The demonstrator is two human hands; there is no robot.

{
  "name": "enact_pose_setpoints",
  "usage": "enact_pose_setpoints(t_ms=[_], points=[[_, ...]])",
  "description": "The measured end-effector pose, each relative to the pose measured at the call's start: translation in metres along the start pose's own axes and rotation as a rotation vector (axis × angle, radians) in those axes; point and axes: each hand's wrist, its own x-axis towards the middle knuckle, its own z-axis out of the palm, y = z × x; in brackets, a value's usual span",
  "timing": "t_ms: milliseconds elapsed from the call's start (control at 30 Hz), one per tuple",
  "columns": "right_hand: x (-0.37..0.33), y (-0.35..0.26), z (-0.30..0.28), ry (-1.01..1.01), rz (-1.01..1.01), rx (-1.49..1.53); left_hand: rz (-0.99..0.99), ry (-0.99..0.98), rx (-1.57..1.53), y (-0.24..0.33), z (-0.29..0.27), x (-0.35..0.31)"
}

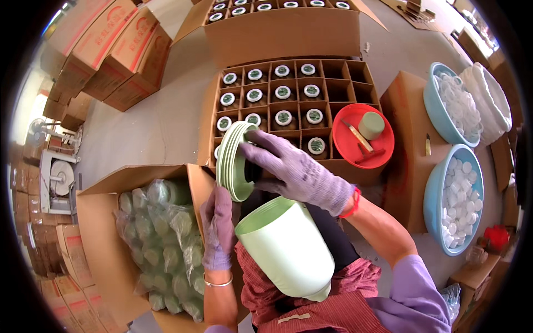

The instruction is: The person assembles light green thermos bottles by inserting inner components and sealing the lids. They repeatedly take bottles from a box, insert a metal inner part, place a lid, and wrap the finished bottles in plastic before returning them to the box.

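A ridged, pale green round lid (234,161) is tilted up on its edge in front of me. My left hand (218,230), in a grey-purple glove, grips its lower edge. My right hand (297,169), gloved alike, has its fingers bent over the lid's near side, fingertips at the rim; the inside is partly hidden behind them. Below, a pale green plastic container (288,250) leans on my lap, its wide open mouth toward the lid and its narrow tip pointing down to the right. Neither hand touches the container.
Ahead stands a divided carton (347,91) of white-capped jars, a red bowl (363,158) with tools and a green cup on its corner. An open carton (100,233) of bagged green containers is at left. Blue basins (430,222) of white caps and rings are at right.
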Motion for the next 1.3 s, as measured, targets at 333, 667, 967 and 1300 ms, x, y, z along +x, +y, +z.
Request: enact_pose_setpoints(t_ms=[333,667,967,1300], points=[[0.007,0.009,0.046,0.128,0.504,1.239,0.626,-0.215,0.707,0.008,-0.014,0.015],[-0.044,0.193,0.122,0.033,0.523,-0.408,0.381,-0.565,0.527,0.000,-0.013,0.005],[-0.147,0.231,0.074,-0.222,0.766,-0.689,0.292,-0.448,0.304,0.013,0.001,0.007],[-0.053,0.079,-0.034,0.103,0.432,-0.635,-0.012,-0.222,-0.215,-0.019,0.025,0.073]])
